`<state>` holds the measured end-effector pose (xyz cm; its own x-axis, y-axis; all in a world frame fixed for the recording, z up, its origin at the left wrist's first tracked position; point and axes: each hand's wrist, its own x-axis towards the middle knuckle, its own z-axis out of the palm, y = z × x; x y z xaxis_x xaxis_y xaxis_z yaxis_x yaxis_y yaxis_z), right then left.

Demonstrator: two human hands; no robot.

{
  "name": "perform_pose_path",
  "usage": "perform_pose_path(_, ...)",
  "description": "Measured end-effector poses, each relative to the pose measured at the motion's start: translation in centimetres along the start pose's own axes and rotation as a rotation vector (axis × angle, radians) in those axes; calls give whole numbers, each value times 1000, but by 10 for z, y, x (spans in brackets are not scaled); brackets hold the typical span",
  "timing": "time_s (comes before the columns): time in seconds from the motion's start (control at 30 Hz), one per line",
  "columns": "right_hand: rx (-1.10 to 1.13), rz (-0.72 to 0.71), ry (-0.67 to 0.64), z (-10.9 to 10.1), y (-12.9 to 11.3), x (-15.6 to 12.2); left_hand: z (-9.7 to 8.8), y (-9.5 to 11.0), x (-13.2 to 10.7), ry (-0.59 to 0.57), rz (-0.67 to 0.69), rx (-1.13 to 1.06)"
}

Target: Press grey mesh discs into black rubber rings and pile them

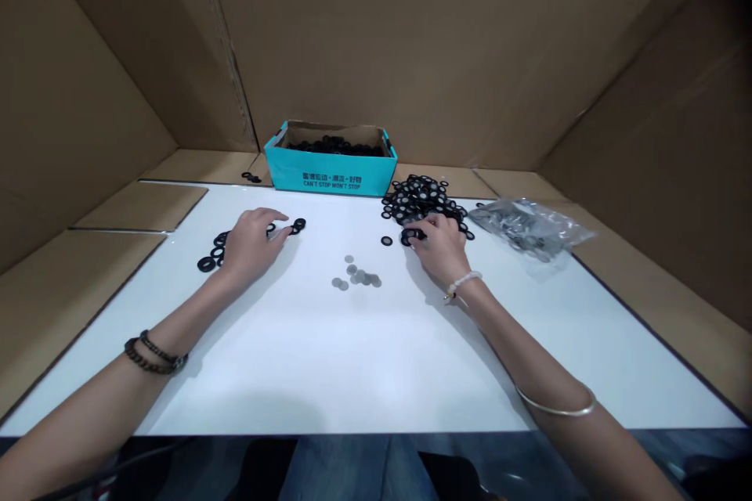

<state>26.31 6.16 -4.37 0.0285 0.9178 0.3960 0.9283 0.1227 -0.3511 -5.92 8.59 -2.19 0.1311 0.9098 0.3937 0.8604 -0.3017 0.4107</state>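
Observation:
My left hand is low over the white table at the left, its thumb and forefinger apart in a curve. Black rings lie at its fingertips, and more black rings are beside and partly beneath the palm. At the near edge of a heap of black rings with grey centres, my right hand has its fingers closed on a black ring. One ringed disc rests alone just left of that hand. Between both hands, several thin grey discs are scattered on the table.
A turquoise box filled with black rings stands at the back. To the right lies a clear plastic bag of grey discs. Cardboard walls enclose the white table. A few rings sit at the back left.

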Motion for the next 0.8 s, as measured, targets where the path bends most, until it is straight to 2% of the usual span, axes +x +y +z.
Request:
perform_pose_path(0.07,-38,-34,-6,3,12,4,2,-14,9,-36,51,147)
perform_pose_path(0.13,-64,-63,28,4,12,3,5,-21,13,-72,69,207)
perform_pose_path(0.27,-75,-119,60,-2,-15,-4,9,-23,14,-75,63,144)
perform_pose_path(0.4,24,-278,-78,-2,-47,-16,5,-27,14,-81,-47,39)
perform_pose_path(0.5,91,-348,-200,4,-62,-23,-4,-28,12,-75,-137,16)
perform_pose_path(0.63,107,-400,-297,6,-72,-26,-14,-20,8,52,-171,38)
perform_pose_path(0.7,111,-426,-306,4,-74,-27,-14,-10,4,76,-191,-78)
perform_pose_path(0.8,118,-457,-313,0,-74,-29,-8,10,-3,-6,-272,-433)
